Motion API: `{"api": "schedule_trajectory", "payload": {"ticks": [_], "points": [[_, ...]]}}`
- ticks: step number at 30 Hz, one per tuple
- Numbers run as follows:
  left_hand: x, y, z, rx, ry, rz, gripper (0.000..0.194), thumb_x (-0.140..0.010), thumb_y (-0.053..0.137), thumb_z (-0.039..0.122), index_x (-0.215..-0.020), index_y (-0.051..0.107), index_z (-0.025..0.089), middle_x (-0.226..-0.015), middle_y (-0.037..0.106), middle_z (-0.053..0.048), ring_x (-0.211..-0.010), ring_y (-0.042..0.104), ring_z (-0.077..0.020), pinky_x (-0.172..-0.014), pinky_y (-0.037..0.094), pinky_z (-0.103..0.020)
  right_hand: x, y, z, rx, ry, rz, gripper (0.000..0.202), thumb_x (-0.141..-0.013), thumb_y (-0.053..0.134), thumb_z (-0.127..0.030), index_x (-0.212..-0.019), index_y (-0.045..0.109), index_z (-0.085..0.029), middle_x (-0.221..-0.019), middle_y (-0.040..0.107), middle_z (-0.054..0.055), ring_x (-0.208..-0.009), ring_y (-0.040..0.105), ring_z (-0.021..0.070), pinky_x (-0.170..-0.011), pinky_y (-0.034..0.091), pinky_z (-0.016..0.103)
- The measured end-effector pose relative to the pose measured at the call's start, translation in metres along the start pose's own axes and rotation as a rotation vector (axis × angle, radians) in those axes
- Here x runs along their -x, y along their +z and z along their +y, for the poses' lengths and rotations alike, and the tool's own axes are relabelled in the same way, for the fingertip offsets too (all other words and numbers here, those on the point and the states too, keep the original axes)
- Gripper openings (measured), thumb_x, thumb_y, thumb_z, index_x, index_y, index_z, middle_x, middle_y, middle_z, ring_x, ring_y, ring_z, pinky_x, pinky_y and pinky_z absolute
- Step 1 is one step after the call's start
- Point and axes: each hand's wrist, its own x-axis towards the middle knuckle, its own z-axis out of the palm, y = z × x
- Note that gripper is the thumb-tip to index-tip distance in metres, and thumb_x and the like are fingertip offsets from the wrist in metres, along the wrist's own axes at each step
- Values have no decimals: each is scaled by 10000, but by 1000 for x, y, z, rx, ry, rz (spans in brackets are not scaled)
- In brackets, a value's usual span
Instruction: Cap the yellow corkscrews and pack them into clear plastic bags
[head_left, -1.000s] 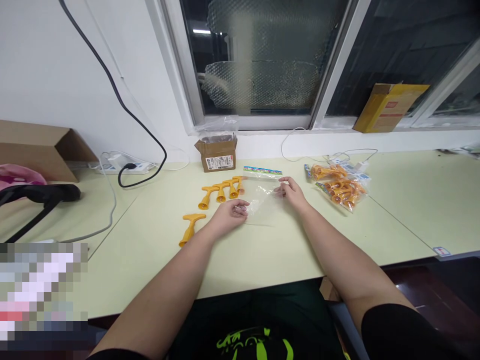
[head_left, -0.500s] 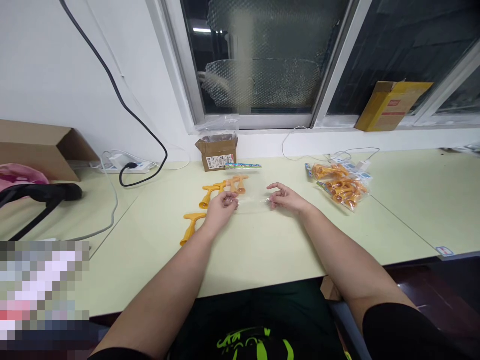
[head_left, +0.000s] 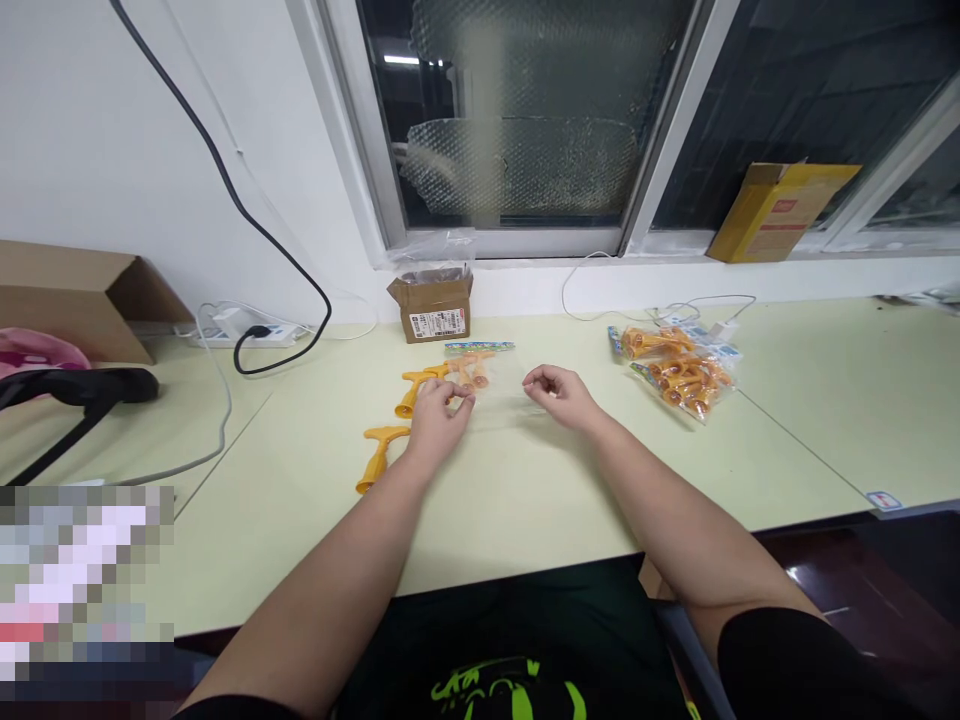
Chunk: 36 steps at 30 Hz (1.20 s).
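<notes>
A clear plastic bag (head_left: 501, 388) with a colourful printed top strip (head_left: 480, 347) is stretched between my two hands above the table. Thumb and fingers of my left hand (head_left: 441, 418) pinch its near left edge. My right hand (head_left: 564, 396) has its fingertips pinched at the near right edge of the bag. Beside and behind my left hand lie several yellow-orange plastic pieces (head_left: 409, 393), each with a T-shaped handle and a flared, horn-like end; some show through the bag. Another such yellow piece (head_left: 376, 458) lies nearer, left of my left forearm.
To the right lie filled clear bags (head_left: 686, 385) of yellow pieces. A small open carton (head_left: 431, 308) stands against the wall. Cables and a power strip (head_left: 281, 334), a larger cardboard box (head_left: 67, 300) and a black curved object (head_left: 97, 390) are at left. A yellow box (head_left: 784, 215) leans on the window.
My right hand has moved slightly left and its fingers have closed into a pinch on the bag. The bag's printed strip has dropped a little lower. My left hand stays nearly in place.
</notes>
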Motion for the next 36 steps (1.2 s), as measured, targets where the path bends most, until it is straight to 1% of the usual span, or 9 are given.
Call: {"api": "schedule_trajectory", "payload": {"ticks": [4,7,10,14,18,23,27,32,36], "points": [[3,1,6,13,117,4,138,-921,629,319,-844,657,208,-857,604,-43,-849,583,-221,-810,477,-364,11,28,-22,46,-278,-218,295,-997,548,-371,-1161,740,-219,-1138,755,90,-1055,707,212,-952,558,377],[4,0,10,44,209,5,128,-965,584,300,-898,643,208,-868,627,-42,-861,580,-217,-816,467,-364,14,43,-22,148,-376,-265,416,-1041,474,-392,-1379,652,-227,-1472,610,122,-1409,536,256,-1182,432,483],[5,-2,14,33,297,-23,125,-988,573,303,-960,658,216,-940,659,-48,-936,590,-226,-888,461,-386,13,48,-18,252,-334,-233,522,-1060,425,-429,-1523,520,-207,-1626,435,134,-1558,320,272,-1265,300,545],[8,-3,20,36,388,-78,111,-995,574,289,-1005,670,234,-1024,682,-48,-1016,599,-232,-948,453,-401,13,42,-22,350,-215,-275,576,-1085,323,-471,-1587,429,-211,-1691,312,120,-1595,216,271,-1287,217,553],[11,-4,25,62,423,-129,113,-1000,571,294,-994,665,231,-1026,692,-52,-1017,596,-233,-925,459,-395,12,37,-25,445,-38,-308,554,-1080,301,-519,-1508,551,-272,-1743,138,62,-1613,110,302,-1295,128,562],[12,-6,29,61,472,-208,122,-992,583,302,-925,647,223,-862,674,-27,-904,609,-214,-876,444,-391,7,34,-13,478,118,-282,537,-1082,290,-492,-1311,707,-243,-1716,259,78,-1608,155,287,-1293,98,558],[15,-4,32,77,501,-294,130,-982,579,292,-906,661,226,-837,677,-38,-873,616,-212,-868,459,-389,4,39,-4,535,236,-204,528,-1058,365,-480,-1416,608,-177,-1664,362,157,-1589,231,275,-1281,201,515],[23,5,45,127,530,-457,159,-981,551,282,-921,689,233,-915,720,-75,-923,637,-235,-896,498,-412,0,50,0,678,482,-203,716,-928,610,-529,-1577,432,-285,-1708,225,185,-1572,141,481,-1119,8,859],[28,10,52,155,564,-506,147,-967,556,262,-917,692,232,-949,731,-76,-966,647,-240,-930,494,-423,-3,49,2,694,460,-298,744,-839,714,-572,-1524,508,-368,-1727,183,138,-1573,44,506,-1067,-34,892]]}}
